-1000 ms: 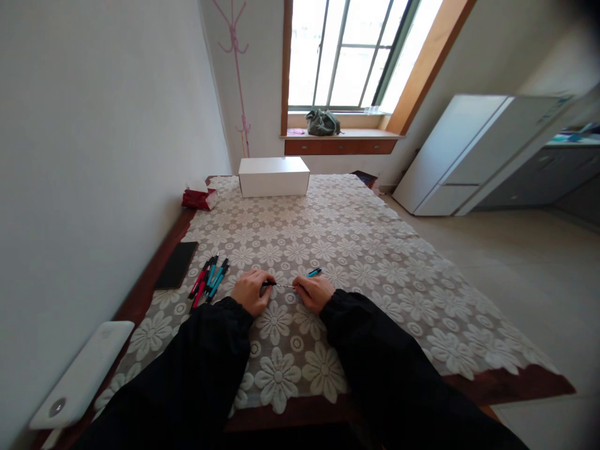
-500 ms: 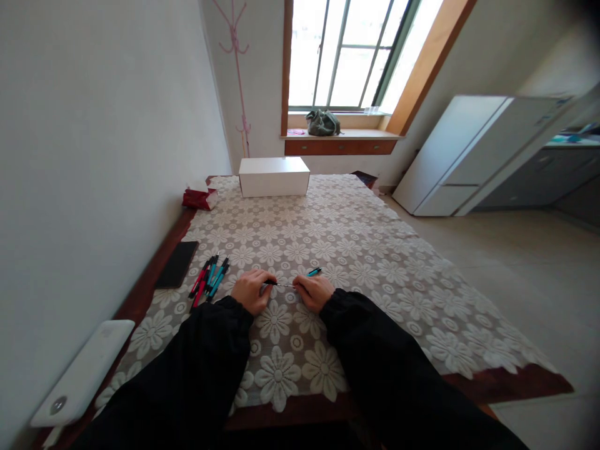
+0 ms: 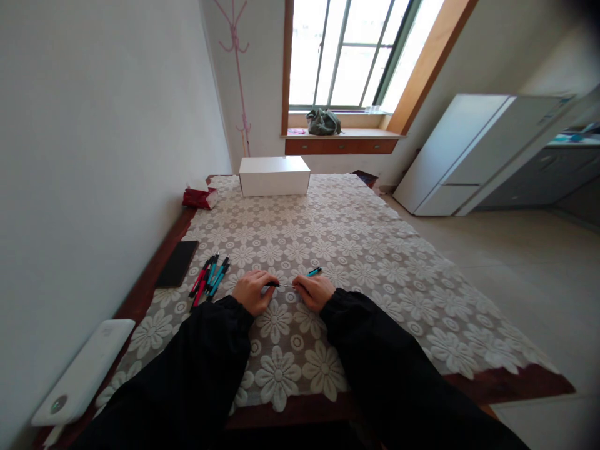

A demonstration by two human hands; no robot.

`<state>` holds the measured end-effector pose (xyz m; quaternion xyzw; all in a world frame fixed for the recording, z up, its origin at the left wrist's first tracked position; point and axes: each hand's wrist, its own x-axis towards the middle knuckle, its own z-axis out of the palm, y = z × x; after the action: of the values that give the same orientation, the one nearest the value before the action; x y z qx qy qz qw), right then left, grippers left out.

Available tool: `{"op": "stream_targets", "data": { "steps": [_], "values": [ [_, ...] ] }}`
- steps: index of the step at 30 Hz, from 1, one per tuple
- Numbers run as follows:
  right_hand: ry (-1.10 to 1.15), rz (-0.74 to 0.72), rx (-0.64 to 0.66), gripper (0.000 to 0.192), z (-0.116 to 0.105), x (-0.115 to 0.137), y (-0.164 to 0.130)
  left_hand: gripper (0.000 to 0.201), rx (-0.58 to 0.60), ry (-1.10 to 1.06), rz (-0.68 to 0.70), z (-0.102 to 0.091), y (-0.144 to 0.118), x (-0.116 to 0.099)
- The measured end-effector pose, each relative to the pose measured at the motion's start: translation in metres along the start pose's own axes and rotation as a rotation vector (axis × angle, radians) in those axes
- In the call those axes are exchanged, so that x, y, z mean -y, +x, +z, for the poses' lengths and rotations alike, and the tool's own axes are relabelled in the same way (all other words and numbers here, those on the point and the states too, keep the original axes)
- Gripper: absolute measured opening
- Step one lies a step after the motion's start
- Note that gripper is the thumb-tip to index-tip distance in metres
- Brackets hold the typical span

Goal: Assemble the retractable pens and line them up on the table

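Several pens (image 3: 209,278) lie in a pile on the surface (image 3: 356,250). Beside them, the left hand (image 3: 253,292) pinches a dark tip (image 3: 270,284); a thin refill (image 3: 285,285) spans to the right hand (image 3: 315,291), closed around a teal barrel (image 3: 314,272).

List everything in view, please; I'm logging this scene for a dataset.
pen parts: one thin piece with a black end, held between both hands
pen: one, teal, sticking out past the right hand
pens: a bunch, red and teal with black, left of the hands
tablecloth: one, white floral lace, over the table
box: one, white, far end of the table
phone: one, black, left table edge
packet: one, red, left of the box
device: one, white, near left
bag: one, green, on the windowsill
left hand: pinching the black end
right hand: pinching the other end
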<state>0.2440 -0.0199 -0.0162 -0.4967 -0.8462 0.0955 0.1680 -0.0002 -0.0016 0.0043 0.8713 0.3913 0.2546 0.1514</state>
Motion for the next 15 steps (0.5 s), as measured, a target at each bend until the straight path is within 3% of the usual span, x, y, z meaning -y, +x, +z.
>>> {"op": "stream_targets", "data": {
  "steps": [15],
  "values": [
    [0.007,-0.050,-0.033,0.024,0.0010,-0.0013,-0.0001,0.019,-0.023,0.004,-0.020,0.0013,-0.0003,0.0013]
  ]
}}
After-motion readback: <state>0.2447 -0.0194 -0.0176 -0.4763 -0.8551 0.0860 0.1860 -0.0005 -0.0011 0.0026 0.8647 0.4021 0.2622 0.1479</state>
